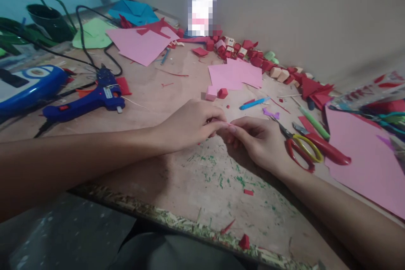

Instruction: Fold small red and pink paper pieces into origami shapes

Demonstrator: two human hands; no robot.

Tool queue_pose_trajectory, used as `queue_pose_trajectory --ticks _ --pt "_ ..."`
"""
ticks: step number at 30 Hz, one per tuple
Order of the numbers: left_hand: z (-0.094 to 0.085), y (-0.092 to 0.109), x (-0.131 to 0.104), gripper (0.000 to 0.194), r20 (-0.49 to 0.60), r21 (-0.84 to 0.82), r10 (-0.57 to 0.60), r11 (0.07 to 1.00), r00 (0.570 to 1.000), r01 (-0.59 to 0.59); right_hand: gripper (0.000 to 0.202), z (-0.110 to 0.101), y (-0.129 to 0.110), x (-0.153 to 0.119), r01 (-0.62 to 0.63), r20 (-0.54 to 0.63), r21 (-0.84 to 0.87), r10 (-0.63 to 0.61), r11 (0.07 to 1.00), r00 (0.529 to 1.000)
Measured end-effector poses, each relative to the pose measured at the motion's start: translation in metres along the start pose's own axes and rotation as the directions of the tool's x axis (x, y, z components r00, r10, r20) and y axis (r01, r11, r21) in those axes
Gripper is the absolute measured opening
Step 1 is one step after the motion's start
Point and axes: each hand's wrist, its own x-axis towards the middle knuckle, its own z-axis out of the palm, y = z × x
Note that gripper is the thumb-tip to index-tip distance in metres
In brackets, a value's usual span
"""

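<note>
Over the middle of the table, my left hand and my right hand meet at their fingertips. Both are closed in a pinch, thumbs against the fingers. A thin pinkish edge seems to show between them, but what they hold is too small and covered to name. Just beyond the left hand sit a pink paper cube and a red paper cube. Scissors with yellow and red handles lie right beside my right hand, next to a red-handled cutter. A blue pen rests past the right fingers.
A blue glue gun with a black cord lies at left. Several small paper cubes line the wall. Pink sheets are at right and pink paper at back left. Green scraps dot the table near its front edge.
</note>
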Motion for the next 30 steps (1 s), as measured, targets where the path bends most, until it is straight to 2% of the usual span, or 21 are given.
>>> queue_pose_trajectory --ticks 5,12,16,19,24,30 --pt "-0.0017 0.0002 -0.0012 0.025 -0.022 -0.012 -0.088 0.996 0.996 0.088 0.026 -0.0024 0.001 0.0004 -0.001 0.008 -0.041 0.002 0.999 1.0" --pt "-0.0052 -0.0027 0.0031 0.02 -0.027 -0.12 -0.124 0.986 0.992 0.12 0.025 -0.0069 0.0053 0.0057 -0.026 0.044 0.172 0.019 0.985 0.999" --pt "-0.0058 -0.004 0.0036 0.025 0.023 -0.163 -0.14 0.976 0.99 0.142 0.026 -0.0074 0.0056 0.0065 -0.045 0.037 0.203 0.038 0.978 0.999" --pt "-0.0058 -0.0053 0.0025 0.029 0.023 -0.199 -0.167 0.965 0.986 0.168 0.023 -0.0066 0.0053 0.0057 -0.055 0.04 0.232 0.047 0.971 0.998" --pt "-0.0058 -0.0058 0.0019 0.027 0.039 -0.293 -0.174 0.94 0.984 0.178 0.018 -0.0068 0.003 0.0054 -0.068 0.051 0.285 0.055 0.956 0.997" --pt "-0.0067 -0.0036 0.0039 0.028 0.065 -0.266 -0.148 0.951 0.987 0.16 0.023 -0.0094 0.0043 0.0065 -0.096 0.051 0.321 0.084 0.942 0.995"
